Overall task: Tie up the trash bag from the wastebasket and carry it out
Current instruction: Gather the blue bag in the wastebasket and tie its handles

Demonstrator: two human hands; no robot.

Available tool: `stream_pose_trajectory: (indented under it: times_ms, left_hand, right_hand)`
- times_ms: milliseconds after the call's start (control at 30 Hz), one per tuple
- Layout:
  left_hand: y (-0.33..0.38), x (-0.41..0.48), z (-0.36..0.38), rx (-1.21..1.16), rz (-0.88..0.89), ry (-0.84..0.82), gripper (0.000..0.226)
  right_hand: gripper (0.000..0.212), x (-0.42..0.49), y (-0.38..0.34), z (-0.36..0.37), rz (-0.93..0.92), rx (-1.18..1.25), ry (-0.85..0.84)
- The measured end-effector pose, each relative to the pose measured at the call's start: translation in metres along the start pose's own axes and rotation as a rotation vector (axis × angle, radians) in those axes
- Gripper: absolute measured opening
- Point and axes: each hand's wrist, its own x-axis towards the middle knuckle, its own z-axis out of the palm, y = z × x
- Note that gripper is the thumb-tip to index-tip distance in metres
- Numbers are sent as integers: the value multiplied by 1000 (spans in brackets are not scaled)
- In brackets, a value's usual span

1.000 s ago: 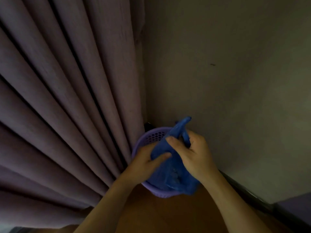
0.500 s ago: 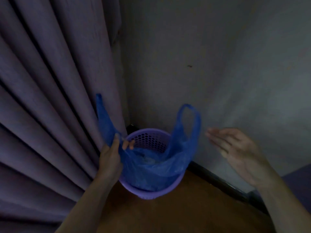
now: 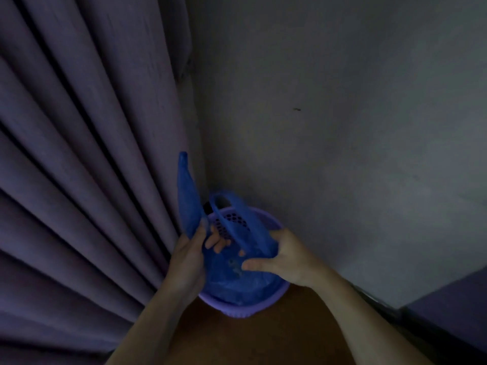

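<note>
Dim corner, curtain (image 3: 79, 180) left, wall (image 3: 342, 127) right. Wastebasket (image 3: 237, 309) on floor (image 3: 250, 338). Left hand (image 3: 188, 262) fingers grip one trash bag (image 3: 226, 275) handle, right hand (image 3: 286, 256) fingers grip the other.

trash bag (image 3: 232, 275): thin crinkled plastic | wastebasket (image 3: 237, 309): perforated matt plastic | curtain (image 3: 92, 167): pleated cloth | wall (image 3: 342, 127): matt
</note>
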Motion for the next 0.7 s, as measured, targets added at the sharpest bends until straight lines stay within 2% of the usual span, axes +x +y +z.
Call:
stream_pose_trajectory:
  times_ms: [100,200,300,367,467,533,600,700]
  left_hand:
    - [2,1,0,-56,-36,74,24]
    - [2,4,0,-70,-43,95,25]
    - [1,4,4,44,-62,106,14]
    - [0,5,9,56,-75,155,18]
    - [-2,7,18,-1,-88,184,31]
    - [-2,5,22,-1,-68,165,35]
    - [-3,5,24,97,-10,164,37]
    - [-3,5,14,571,183,150,38]
  right_hand:
    - [42,5,6,5,-46,60,125]
    - [30,5,1,5,-80,223,232]
    - [47,5,-5,3,-94,521,338]
    - [51,7,-9,2,-86,699,415]
    - [43,11,-12,0,27,844,505]
    - [36,13,-11,2,112,871,489]
    - [32,14,-8,6,152,943,436]
    - [30,19,-2,10,182,903,425]
